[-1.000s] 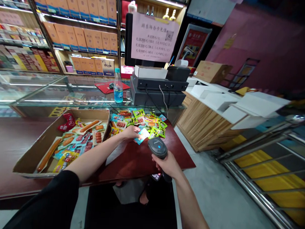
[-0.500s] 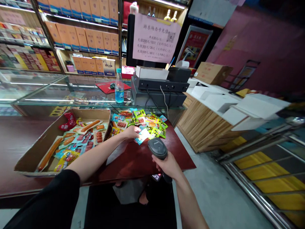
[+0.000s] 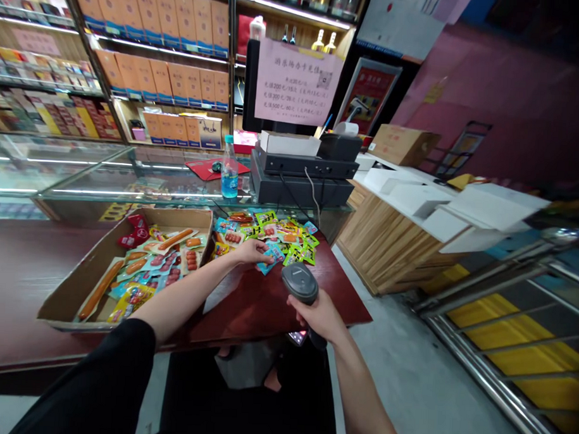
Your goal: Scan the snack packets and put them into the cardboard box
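L hand (image 3: 253, 252) has thumb + fingertips pinched on a blue pkt (image 3: 272, 257), held at the near edge of the pile of snack pkts (image 3: 300, 252); can't tell if the pkt's underside touches the worktop (image 3: 334, 294). R hand (image 3: 321, 313) is wrapped round the handle of a dark grey scanner (image 3: 300, 282), head up, just R of & nearer than the blue pkt, w/ a gap btwn them. Pile is mixed: green, blue & yellow wraps, some w/ sausages showing, at the far side of the worktop. L of it, an open cardboard box (image 3: 61, 307) w/ more pkts, incl. a long sausage pkt (image 3: 101, 289) along its L side & a red bag (image 3: 134, 232) in the far L corner. L forearm crosses in front of the box's R part. Behind: glass display case (image 3: 89, 172) w/ a blue-drink bottle (image 3: 229, 177) upright on top, next to a red mat (image 3: 200, 169); to the bottle's R, black till units (image 3: 300, 191) & a monitor (image 3: 250, 83) w/ a pink printed sheet (image 3: 294, 84) on it.
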{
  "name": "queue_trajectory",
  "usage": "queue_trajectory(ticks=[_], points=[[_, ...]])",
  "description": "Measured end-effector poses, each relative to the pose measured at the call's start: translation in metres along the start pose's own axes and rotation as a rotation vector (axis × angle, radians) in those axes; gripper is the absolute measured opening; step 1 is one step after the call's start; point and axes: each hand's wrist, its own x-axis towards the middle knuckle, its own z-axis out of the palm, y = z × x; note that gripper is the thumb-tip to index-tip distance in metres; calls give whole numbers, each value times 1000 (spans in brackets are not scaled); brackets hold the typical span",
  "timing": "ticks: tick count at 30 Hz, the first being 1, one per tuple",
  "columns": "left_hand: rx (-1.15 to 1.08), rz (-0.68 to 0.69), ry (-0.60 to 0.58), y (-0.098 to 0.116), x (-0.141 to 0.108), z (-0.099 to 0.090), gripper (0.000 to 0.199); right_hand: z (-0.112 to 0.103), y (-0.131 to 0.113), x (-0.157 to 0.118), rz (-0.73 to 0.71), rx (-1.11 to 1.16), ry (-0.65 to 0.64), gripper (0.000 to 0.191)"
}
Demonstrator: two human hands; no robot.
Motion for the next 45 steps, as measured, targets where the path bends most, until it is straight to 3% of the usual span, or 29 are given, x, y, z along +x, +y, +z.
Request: queue_trajectory(ticks=[3, 6, 9, 15, 17, 20, 24, 28, 33, 39, 42, 45], points=[[25, 47, 80, 9, -5, -13, 42, 0, -3, 2, -4, -6, -7, 30], [3, 30, 144, 20, -25, -42, 47, 4, -6, 7, -33, 8, -49, 31], [7, -3, 231, 26, -63, -84, 52, 14, -9, 16, -49, 27, -99, 32], [125, -88, 519, 22, -154, -167, 58, 39, -15, 33, -90, 7, -175, 30], [142, -121, 597, 18, -173, -180, 61, 45, -16, 36, -103, 17, -198, 31], [159, -141, 640, 14, -181, -183, 63, 50, -15, 38, -130, 20, -219, 32], [159, -118, 560, 14, -161, -165, 62, 44, -11, 36, -109, 19, -192, 31], [136, -62, 415, 21, -117, -132, 59, 28, -4, 28, -79, 74, -135, 30], [122, -17, 200, 25, -49, -77, 55, 6, 9, 17, -34, 85, -40, 31], [212, 15, 1, 9, 22, -4, 46, -18, 11, 4, 59, 63, 23, 31], [279, -9, -40, -3, 46, 27, 40, -26, 12, -1, 85, 58, 56, 28], [442, -16, 29, -10, 59, 51, 38, -32, 20, -4, 84, 43, 83, 27]])
